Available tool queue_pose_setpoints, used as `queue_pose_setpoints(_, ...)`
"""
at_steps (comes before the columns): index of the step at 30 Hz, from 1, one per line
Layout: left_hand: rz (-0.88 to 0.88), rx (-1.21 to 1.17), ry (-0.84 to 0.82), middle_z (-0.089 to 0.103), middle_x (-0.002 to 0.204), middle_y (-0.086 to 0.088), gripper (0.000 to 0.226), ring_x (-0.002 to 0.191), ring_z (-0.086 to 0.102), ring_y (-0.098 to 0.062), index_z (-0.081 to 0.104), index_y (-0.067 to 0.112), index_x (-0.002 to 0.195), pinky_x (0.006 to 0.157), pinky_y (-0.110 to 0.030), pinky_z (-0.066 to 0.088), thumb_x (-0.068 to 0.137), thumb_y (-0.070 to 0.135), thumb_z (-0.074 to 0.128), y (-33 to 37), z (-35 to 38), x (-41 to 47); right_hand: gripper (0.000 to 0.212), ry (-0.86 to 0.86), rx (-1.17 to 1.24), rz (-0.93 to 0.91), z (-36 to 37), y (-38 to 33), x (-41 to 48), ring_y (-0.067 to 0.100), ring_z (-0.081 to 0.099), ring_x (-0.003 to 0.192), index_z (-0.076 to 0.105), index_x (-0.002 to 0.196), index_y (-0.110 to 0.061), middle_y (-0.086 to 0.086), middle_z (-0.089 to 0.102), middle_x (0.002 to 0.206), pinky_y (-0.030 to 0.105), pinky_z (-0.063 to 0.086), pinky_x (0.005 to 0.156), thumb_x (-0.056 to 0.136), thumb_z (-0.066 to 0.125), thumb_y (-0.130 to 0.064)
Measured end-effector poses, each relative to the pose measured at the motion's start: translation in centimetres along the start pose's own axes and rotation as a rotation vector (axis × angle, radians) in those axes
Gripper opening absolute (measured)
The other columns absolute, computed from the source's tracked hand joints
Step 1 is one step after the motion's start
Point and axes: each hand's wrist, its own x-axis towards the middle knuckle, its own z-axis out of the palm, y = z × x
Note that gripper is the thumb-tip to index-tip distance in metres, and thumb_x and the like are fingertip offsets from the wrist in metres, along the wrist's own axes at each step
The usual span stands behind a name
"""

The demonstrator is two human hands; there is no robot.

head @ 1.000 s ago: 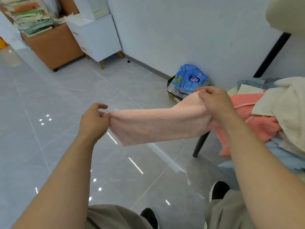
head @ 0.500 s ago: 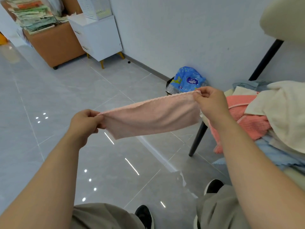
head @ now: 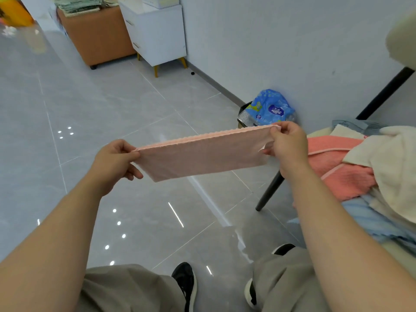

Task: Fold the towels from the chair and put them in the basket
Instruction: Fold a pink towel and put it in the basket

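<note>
A pale pink towel (head: 202, 154) hangs stretched flat in the air between both hands, folded into a long strip. My left hand (head: 112, 161) pinches its left end. My right hand (head: 287, 147) pinches its right end, slightly higher. On the chair (head: 269, 192) at the right lies a heap of towels: a coral one (head: 333, 163), a cream one (head: 391, 163) and a light blue one (head: 369, 221). No basket for the towels can be made out.
A blue plastic pack (head: 270, 108) sits in a dark bin by the wall. A white cabinet (head: 155, 30) and an orange-brown unit (head: 96, 34) stand at the back. Glossy grey floor tiles (head: 90, 113) spread to the left. My shoes (head: 185, 282) show below.
The towel has been pulled taut and flatter, its top edge now straight. Both hands rose a little and the view tilted down and left.
</note>
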Motion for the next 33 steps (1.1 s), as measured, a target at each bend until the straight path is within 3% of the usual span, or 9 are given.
queue_pose_setpoints(2,-0.01,-0.057,-0.004,0.061,0.084,-0.016,0.014,0.053,0.069,-0.027,0.052,0.01,0.086,0.047,-0.03,0.05,0.097,0.004,0.059,0.0,-0.1,-0.9,0.008,-0.01,-0.097,-0.094,-0.3,0.3,-0.5,0.025,0.069,0.084,0.06,0.089,-0.036,-0.004,0.068,0.09,0.049,0.061,0.074,0.092,0.053,-0.032)
queue_pose_setpoints(4,-0.019,-0.185,0.002,0.061,0.083,-0.014,0.016,0.06,0.072,-0.028,0.051,0.011,0.086,0.051,-0.029,0.057,0.099,0.003,0.055,0.8,0.0,-1.5,0.007,-0.012,-0.119,-0.135,-0.7,0.6,-0.5,0.023,0.068,0.081,0.057,0.085,-0.042,-0.008,0.068,0.085,0.053,0.059,0.076,0.087,0.051,-0.041)
queue_pose_setpoints(8,0.062,-0.276,0.061,0.066,0.085,-0.017,0.01,0.076,0.075,-0.027,0.053,0.009,0.092,0.072,-0.031,0.063,0.1,0.004,0.053,4.2,1.1,-1.1,0.007,0.075,0.011,-0.068,-1.6,0.0,0.1,0.021,0.067,0.076,0.058,0.098,-0.024,-0.005,0.065,0.084,0.047,0.061,0.072,0.098,0.051,-0.025)
queue_pose_setpoints(10,0.093,-0.277,0.178,0.068,0.084,-0.016,0.006,0.075,0.074,-0.024,0.055,0.009,0.095,0.073,-0.031,0.062,0.1,0.006,0.053,4.6,2.3,-0.8,0.012,0.078,-0.016,-0.041,-1.4,0.2,0.8,0.022,0.067,0.087,0.06,0.104,-0.016,-0.002,0.066,0.092,0.043,0.059,0.08,0.099,0.051,-0.022)
queue_pose_setpoints(16,0.057,-0.155,0.397,0.063,0.088,0.003,0.02,0.088,0.061,-0.022,0.063,0.013,0.111,0.074,-0.031,0.047,0.094,0.024,0.058,0.9,9.1,2.6,0.015,0.155,-0.268,-0.215,-2.0,1.2,2.9,0.022,0.054,0.09,0.05,0.114,-0.017,0.0,0.06,0.103,0.028,0.032,0.071,0.105,0.041,-0.024)
queue_pose_setpoints(20,0.137,-0.008,0.312,0.06,0.099,0.001,0.022,0.092,0.055,-0.021,0.059,0.016,0.111,0.079,-0.034,0.042,0.097,0.03,0.05,2.4,11.0,5.7,0.02,0.304,-0.384,-0.208,-2.7,1.3,3.4,0.028,0.057,0.096,0.048,0.119,-0.014,-0.003,0.055,0.098,0.037,0.041,0.084,0.106,0.037,-0.025)
queue_pose_setpoints(23,0.129,-0.101,0.262,0.058,0.104,-0.001,0.023,0.096,0.054,-0.022,0.055,0.016,0.112,0.076,-0.032,0.041,0.098,0.032,0.046,3.6,11.8,6.7,0.019,0.35,-0.288,-0.246,-2.6,0.9,3.3,0.021,0.052,0.087,0.048,0.118,-0.013,-0.004,0.055,0.097,0.027,0.031,0.071,0.106,0.038,-0.024)
queue_pose_setpoints(28,0.313,-0.032,0.333,0.05,0.09,0.016,0.021,0.091,0.05,-0.015,0.048,0.018,0.118,0.08,-0.029,0.036,0.102,0.029,0.042,5.9,12.5,5.3,0.021,0.467,-0.223,-0.35,-2.8,-0.1,2.1,0.007,0.051,0.076,0.05,0.118,-0.014,-0.005,0.06,0.092,0.027,0.034,0.069,0.105,0.04,-0.027)
queue_pose_setpoints(33,0.332,0.11,0.308,0.055,0.097,0.01,0.019,0.093,0.049,-0.016,0.051,0.018,0.119,0.08,-0.027,0.033,0.103,0.027,0.046,4.5,9.8,5.5,0.019,0.387,-0.317,-0.201,-3.6,1.1,2.3,0.023,0.058,0.082,0.049,0.115,-0.019,0.0,0.061,0.09,0.032,0.036,0.069,0.104,0.041,-0.032)
